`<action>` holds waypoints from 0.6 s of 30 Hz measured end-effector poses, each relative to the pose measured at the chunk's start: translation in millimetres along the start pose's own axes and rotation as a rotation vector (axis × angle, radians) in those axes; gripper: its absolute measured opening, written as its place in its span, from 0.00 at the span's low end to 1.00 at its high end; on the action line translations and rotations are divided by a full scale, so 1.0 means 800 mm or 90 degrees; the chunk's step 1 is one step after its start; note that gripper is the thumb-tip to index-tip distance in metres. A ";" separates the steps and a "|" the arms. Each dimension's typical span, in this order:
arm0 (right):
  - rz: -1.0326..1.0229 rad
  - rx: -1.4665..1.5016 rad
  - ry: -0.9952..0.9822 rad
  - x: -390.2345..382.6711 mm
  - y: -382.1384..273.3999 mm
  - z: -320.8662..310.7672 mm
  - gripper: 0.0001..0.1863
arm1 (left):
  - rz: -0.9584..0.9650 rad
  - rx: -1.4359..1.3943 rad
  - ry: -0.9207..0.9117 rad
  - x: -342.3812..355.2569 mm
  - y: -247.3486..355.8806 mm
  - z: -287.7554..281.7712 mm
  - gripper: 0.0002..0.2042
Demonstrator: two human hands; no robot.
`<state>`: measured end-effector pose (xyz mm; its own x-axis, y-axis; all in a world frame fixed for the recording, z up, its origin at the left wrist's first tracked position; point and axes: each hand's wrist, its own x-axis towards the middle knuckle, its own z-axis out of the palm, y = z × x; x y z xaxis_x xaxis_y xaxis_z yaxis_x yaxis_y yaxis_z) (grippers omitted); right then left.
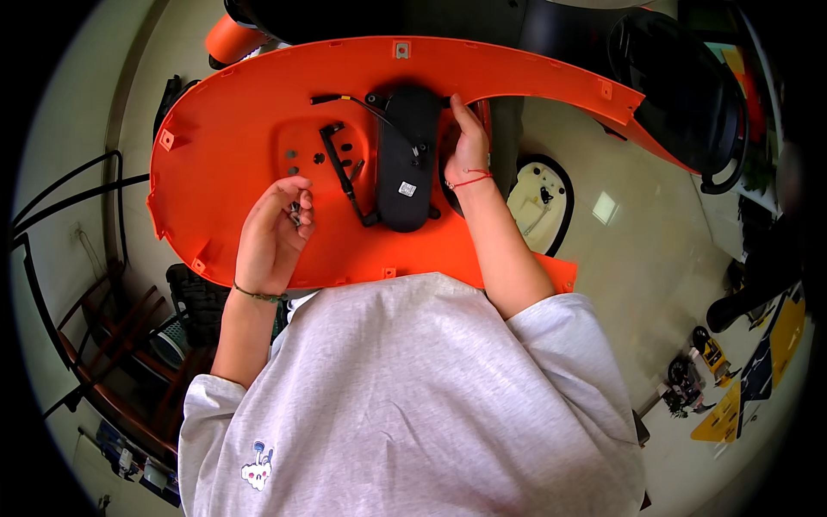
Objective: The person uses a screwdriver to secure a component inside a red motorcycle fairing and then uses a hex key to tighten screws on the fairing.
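Note:
A large curved orange plastic panel spans the view in front of my body. On it lies a long black housing with rounded ends and a small white label. A thin black cable runs across the top of the housing. My left hand is half closed over the panel's left part, with small metal screws between its curled fingers. My right hand rests at the housing's right side, by the panel's inner edge. Most of its fingers are hidden there, so their grip does not show.
A black hinged arm and several small dark pieces lie on the panel left of the housing. Beyond the panel is a large black shell. A cream, black-rimmed part is on the right; wooden chairs stand at the left.

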<state>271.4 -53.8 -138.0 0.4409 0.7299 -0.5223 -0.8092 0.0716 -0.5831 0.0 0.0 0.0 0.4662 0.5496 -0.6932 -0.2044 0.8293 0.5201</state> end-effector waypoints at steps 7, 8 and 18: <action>-0.049 -0.020 0.020 0.002 0.009 -0.002 0.14 | 0.004 0.011 0.020 -0.002 -0.004 0.003 0.09; -0.046 -0.018 0.022 -0.001 0.012 -0.004 0.14 | -0.002 0.018 0.032 -0.006 -0.006 0.003 0.09; 0.034 0.027 0.041 0.002 0.008 -0.003 0.13 | -0.005 0.014 0.035 -0.001 -0.009 0.007 0.09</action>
<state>268.0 -53.9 -144.4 0.4200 0.6884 -0.5914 -0.8472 0.0637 -0.5275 6.1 -6.8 0.0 0.4191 0.5479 -0.7240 -0.1816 0.8319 0.5244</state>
